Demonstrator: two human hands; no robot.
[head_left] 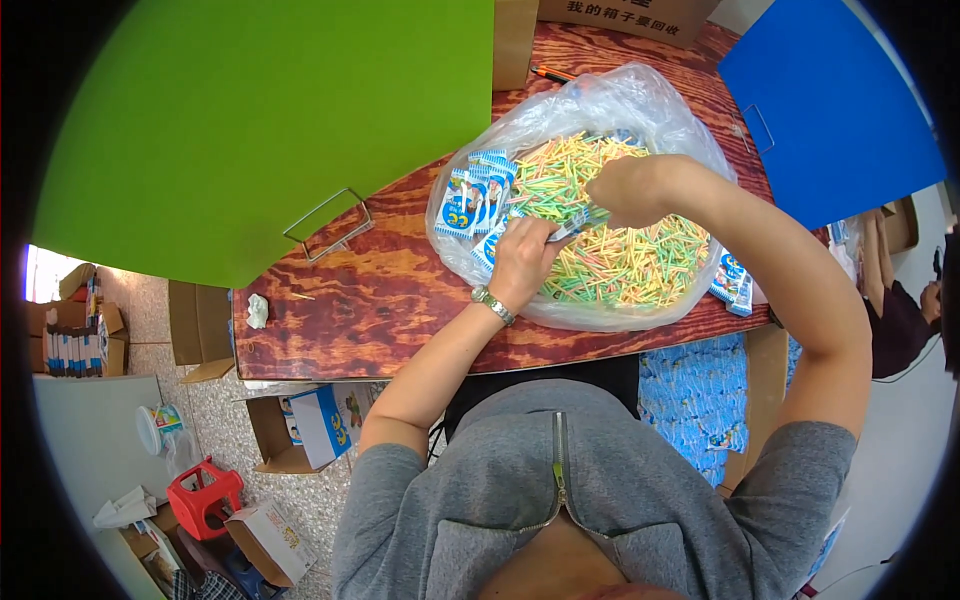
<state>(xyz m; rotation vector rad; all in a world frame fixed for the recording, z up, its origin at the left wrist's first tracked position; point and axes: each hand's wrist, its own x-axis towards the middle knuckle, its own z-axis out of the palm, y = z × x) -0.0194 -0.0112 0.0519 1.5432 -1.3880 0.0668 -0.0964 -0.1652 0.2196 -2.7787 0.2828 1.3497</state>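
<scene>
A clear plastic bag (pixel 640 95) lies open on the red-brown wooden table (pixel 380 300), full of thin pastel sticks (pixel 640 255) in yellow, green and pink. My left hand (pixel 522 258), with a metal watch on the wrist, holds a small blue and white packet (pixel 578 222) over the sticks. My right hand (pixel 630 190) is closed on the other end of that packet, with some sticks in its fingers. More blue and white packets (pixel 475 195) lie stacked at the bag's left side.
Two more packets (pixel 732 282) sit at the table's right edge. A green panel (pixel 260 120) and a blue panel (pixel 830 110) flank the table. Cardboard boxes (pixel 300 430), a red stool (pixel 205 497) and a heap of blue packets (pixel 695 400) stand on the floor. Another person (pixel 900 310) sits at right.
</scene>
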